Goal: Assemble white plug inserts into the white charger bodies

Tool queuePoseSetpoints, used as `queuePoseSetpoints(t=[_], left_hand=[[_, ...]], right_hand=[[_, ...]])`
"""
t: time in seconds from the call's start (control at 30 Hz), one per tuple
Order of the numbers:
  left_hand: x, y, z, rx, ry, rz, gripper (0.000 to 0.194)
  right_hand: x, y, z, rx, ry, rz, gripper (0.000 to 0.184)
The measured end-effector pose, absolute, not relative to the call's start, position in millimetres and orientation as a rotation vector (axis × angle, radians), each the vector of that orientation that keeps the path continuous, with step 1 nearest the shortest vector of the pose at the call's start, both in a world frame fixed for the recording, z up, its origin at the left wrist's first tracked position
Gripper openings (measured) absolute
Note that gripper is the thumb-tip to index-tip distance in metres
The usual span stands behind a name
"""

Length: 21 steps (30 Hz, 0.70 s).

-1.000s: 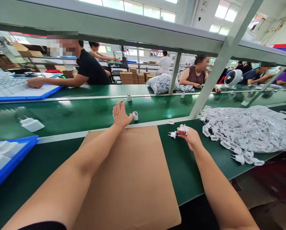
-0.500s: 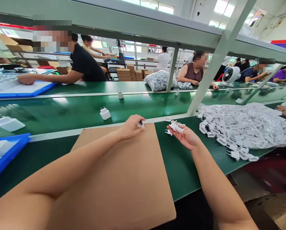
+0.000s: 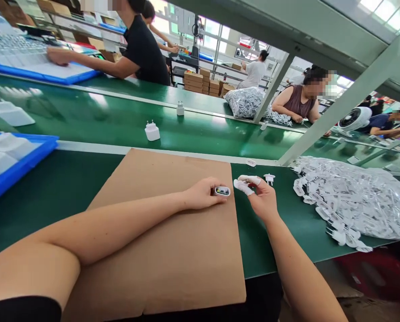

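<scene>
My left hand (image 3: 203,194) rests on a brown cardboard sheet (image 3: 159,250) and is closed round a small white charger shell (image 3: 222,191), its open end toward me. Just to its right my right hand (image 3: 260,199), with white finger cots, is pinched on a small white plug part (image 3: 242,185) over the green bench. A loose white plug piece (image 3: 269,178) lies just beyond my right hand. A big heap of white plug parts in clear wrap (image 3: 351,201) spreads to the right.
Two white chargers (image 3: 152,131) (image 3: 180,108) stand on the green conveyor belt (image 3: 86,120) behind the cardboard. A blue tray (image 3: 25,161) sits at the left edge. A slanted metal post (image 3: 334,116) rises at right. Other people work across the belt.
My left hand came back from the belt with the charger shell and now lies on the cardboard. My right hand moved closer to it. The view has tilted down and left.
</scene>
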State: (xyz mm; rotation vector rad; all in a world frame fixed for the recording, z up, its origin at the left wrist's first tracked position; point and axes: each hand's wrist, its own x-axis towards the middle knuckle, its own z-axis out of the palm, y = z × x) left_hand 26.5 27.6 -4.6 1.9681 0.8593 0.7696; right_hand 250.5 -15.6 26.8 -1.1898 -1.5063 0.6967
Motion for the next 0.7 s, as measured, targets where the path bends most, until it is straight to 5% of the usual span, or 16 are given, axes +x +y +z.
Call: queuePoseSetpoints(t=[0.7], left_hand=[[27.5,35.0,-4.7,1.948,0.784,0.819,0.022]], right_hand=[[216.9,-15.6,36.0,-1.187,-2.241,-0.026,0.041]])
